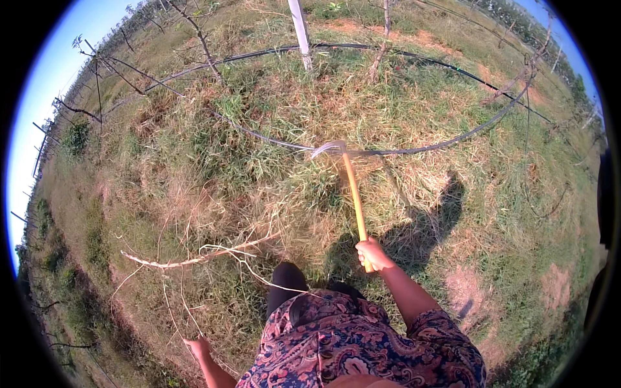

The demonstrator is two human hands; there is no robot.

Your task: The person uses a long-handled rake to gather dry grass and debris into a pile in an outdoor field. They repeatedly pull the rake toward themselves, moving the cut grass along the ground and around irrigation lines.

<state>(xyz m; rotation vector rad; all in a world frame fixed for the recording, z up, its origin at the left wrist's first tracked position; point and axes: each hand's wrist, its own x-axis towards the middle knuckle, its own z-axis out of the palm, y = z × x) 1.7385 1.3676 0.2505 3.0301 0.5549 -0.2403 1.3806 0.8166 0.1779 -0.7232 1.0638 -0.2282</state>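
Observation:
My right hand (373, 254) is wrapped round the lower end of a sickle's long yellow wooden handle (356, 197). Its curved metal blade (331, 148), slightly blurred, points left at the far end, close to the dark hose; whether they touch I cannot tell. At the lower left, my left hand (200, 349) is closed, with thin twigs of a dry branch running to it. That pale, bare branch (194, 260) stretches across the grass to my left, its side twigs spreading toward me and away. The fingertips are too small to show the grip clearly.
A dark irrigation hose (446, 147) sags across the grass ahead, and another black line (259, 52) runs behind it. Beyond stand a pale post (300, 32) and thin, mostly bare trees (202, 42). Dry cut grass (420, 181) lies around my shadow.

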